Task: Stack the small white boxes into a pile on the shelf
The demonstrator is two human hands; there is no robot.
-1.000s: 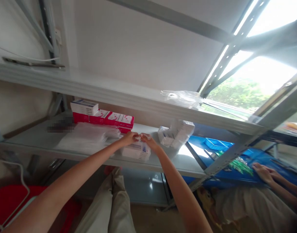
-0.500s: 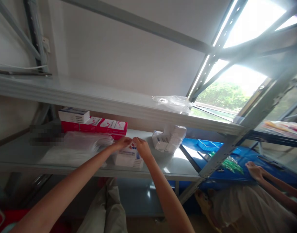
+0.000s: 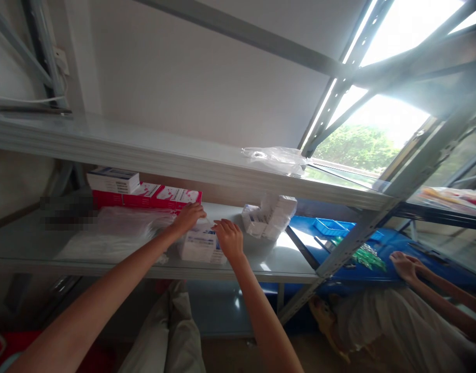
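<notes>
Two bare forearms are reaching up from the bottom edge toward a grey metal shelf (image 3: pixel 106 264). The left hand (image 3: pixel 188 216) is resting, fingers loosely spread, on the far top edge of a small stack of white boxes (image 3: pixel 199 244); the right hand (image 3: pixel 230 239) is lying open and flat against the stack's right side. Neither hand is gripping. The stack is sitting near the shelf's front edge, so a sideways nudge could likely tip the light cartons off. Just left, glossy clear plastic sleeves (image 3: pixel 117 230) are lying in a slippery pile. Behind them, red and white cardboard boxes (image 3: pixel 156 196) are lining the back. To the right, more white cartons (image 3: pixel 269 215) are leaning together. Farther right, another person's hand (image 3: pixel 404 265) is resting on a blue surface.
</notes>
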